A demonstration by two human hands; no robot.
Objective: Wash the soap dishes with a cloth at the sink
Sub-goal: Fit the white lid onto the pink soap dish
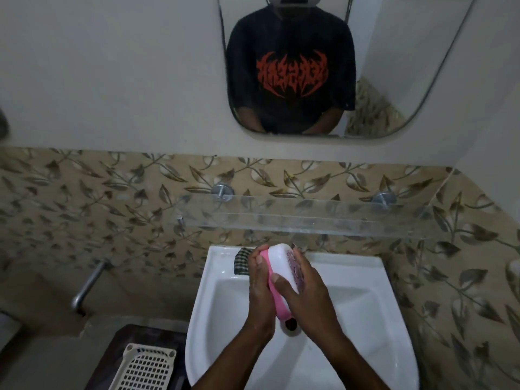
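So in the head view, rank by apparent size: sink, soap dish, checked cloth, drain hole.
1. Sink
2. Soap dish, partly covered by both hands
3. Checked cloth, partly hidden, so true size unsure
4. Drain hole, partly hidden

Between my hands is a soap dish (281,266), white on top with a purple print, pink underneath. Just beyond my left hand (260,280) lies a green-and-white checked cloth (241,261). Below my hands, the sink (380,319) is white; beyond, beige wall tiles (112,209) carry brown leaves.

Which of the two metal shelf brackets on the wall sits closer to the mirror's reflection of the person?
The left bracket, below the reflected shirt; the right bracket sits further right.
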